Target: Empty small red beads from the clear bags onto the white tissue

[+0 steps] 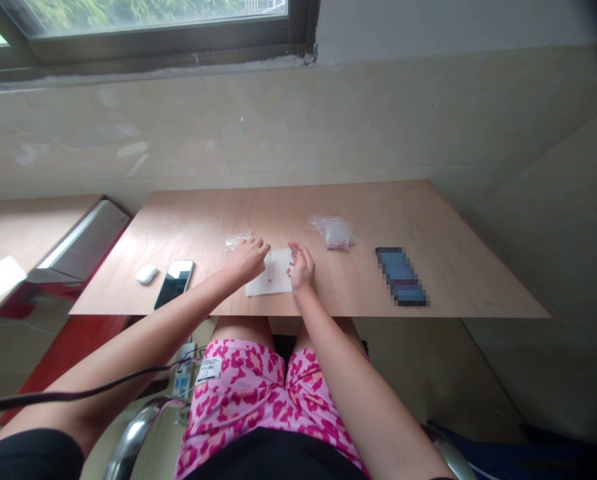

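My left hand (247, 259) is curled into a pinch at the left edge of a white paper napkin (274, 283) on the wooden table (428, 273). My right hand (301, 267) is also curled, fingers pressed together, at the napkin's right edge. What the fingers hold is too small to make out; a tiny pink speck shows between the hands. A small clear plastic bag (237, 240) lies just behind my left hand. A second clear bag with pinkish contents (334, 233) lies behind and to the right of my right hand.
A black phone (175, 283) and a white mouse-shaped object (147, 274) lie at the table's front left. Another blurred-out phone (401, 276) lies to the right. A white slab (85, 241) leans against a neighbouring table on the left. A power strip (183, 379) sits below the table edge.
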Motion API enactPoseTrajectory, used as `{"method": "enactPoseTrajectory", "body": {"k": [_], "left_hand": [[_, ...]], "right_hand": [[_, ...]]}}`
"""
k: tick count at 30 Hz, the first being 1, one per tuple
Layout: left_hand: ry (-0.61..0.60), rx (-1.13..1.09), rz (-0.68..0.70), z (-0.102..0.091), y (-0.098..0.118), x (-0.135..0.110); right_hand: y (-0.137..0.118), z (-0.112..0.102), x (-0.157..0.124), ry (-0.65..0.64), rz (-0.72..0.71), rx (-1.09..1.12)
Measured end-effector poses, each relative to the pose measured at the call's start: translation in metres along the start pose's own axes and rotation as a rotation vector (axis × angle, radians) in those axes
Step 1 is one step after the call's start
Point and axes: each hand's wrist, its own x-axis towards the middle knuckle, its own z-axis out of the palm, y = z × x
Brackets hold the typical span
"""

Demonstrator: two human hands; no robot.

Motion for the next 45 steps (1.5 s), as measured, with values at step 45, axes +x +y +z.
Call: {"method": "enactPoseTrajectory", "body": {"k": [45], "left_hand": [[-0.014,-0.253,-0.317,0.064,-0.102,0.034]], "right_hand": [[-0.103,-0.116,0.134,0.033,-0.333,-1.0]]}}
